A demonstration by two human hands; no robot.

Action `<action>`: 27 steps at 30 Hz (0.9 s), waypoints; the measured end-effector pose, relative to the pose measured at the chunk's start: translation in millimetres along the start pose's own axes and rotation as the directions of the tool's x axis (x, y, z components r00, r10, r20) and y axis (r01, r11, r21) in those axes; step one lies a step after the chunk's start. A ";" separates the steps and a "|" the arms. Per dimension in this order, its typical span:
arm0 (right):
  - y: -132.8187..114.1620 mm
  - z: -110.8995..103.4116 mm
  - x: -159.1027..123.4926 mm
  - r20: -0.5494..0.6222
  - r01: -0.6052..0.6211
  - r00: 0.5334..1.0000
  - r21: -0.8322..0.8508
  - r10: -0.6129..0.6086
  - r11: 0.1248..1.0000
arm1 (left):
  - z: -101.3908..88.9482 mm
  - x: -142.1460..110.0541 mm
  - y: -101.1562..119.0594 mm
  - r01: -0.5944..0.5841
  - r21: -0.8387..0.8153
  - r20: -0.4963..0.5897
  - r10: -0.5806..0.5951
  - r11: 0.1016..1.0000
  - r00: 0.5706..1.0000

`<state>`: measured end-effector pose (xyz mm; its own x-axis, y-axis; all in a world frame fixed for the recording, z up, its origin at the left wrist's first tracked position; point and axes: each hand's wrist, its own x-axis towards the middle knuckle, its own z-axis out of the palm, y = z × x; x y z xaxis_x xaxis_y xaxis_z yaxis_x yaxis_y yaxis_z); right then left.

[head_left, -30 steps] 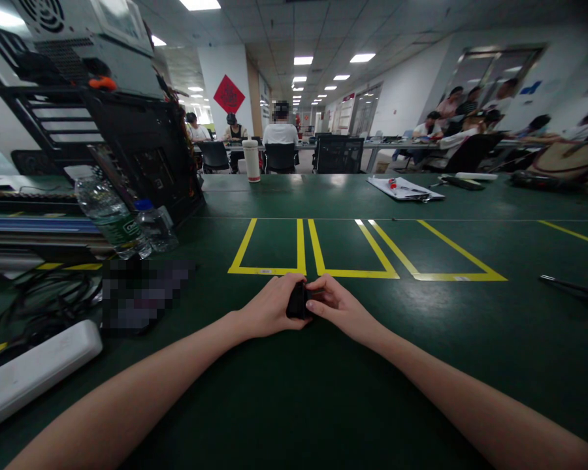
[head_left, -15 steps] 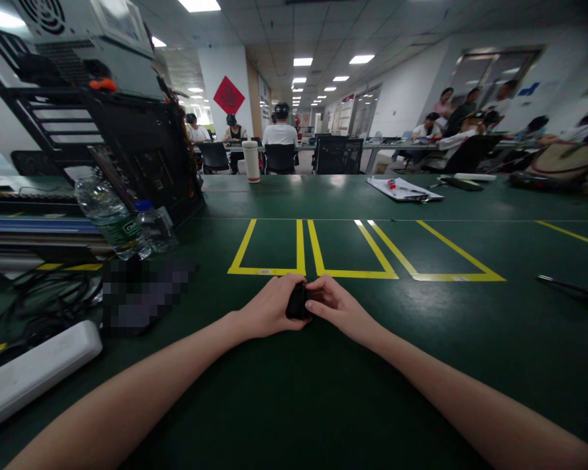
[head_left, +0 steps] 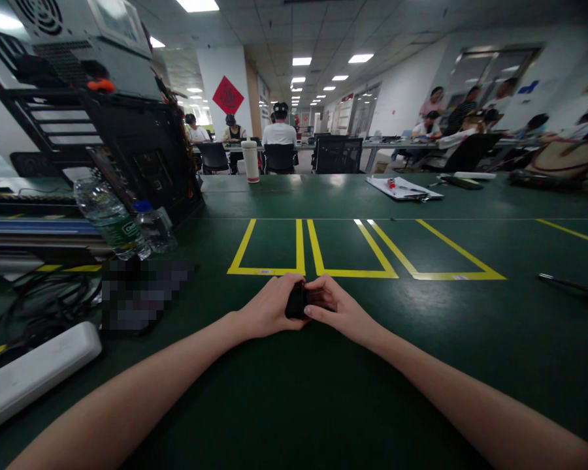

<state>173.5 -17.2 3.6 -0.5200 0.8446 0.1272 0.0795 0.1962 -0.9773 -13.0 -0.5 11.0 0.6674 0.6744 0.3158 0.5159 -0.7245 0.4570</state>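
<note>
A small black object (head_left: 296,301) sits between my two hands, just in front of the yellow tape frames; its kind cannot be made out. My left hand (head_left: 273,304) is closed round its left side, the thumb below and the fingers over the top. From the right, my right hand (head_left: 337,308) reaches it with bent fingers and the thumb at its lower right edge. The fingers partly hide the object. Both forearms rest low over the dark green table (head_left: 298,398).
At left lie a white power strip (head_left: 44,372), cables, plastic bottles (head_left: 110,215) and an open computer case (head_left: 147,150). A cup (head_left: 250,161) and clipboard (head_left: 402,189) stand farther back. A black tool (head_left: 575,286) lies at right. People sit beyond.
The right thumb has shifted slightly down along the black object. My left hand stays where it was, still round it.
</note>
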 end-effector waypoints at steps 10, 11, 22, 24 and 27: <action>-2.1 0.4 1.2 -0.031 -0.051 0.998 -0.057 0.049 0.997 | -0.6 0.7 0.0 0.008 -0.022 0.005 -0.008 1.000 1.000; -2.2 0.0 1.0 -0.019 -0.038 0.999 -0.047 0.037 0.998 | -0.7 0.5 -0.1 0.012 -0.024 0.007 -0.011 1.000 1.000; -1.7 1.5 0.5 -0.019 -0.027 0.999 -0.003 0.027 1.000 | -1.6 0.6 0.9 0.017 -0.035 0.009 -0.016 0.999 1.000; -3.4 2.0 0.7 -0.035 -0.032 0.999 -0.027 0.031 0.999 | -1.6 0.8 0.9 0.015 -0.046 0.011 -0.015 0.999 1.000; -4.6 2.3 0.9 -0.043 -0.050 0.998 -0.055 0.047 0.997 | -1.5 0.9 0.5 0.011 -0.046 0.005 -0.010 0.999 1.000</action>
<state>170.7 -18.4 7.8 -0.4787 0.8736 0.0880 0.1521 0.1812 -0.9716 -12.9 0.0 12.8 0.6645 0.6812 0.3071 0.4977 -0.7101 0.4981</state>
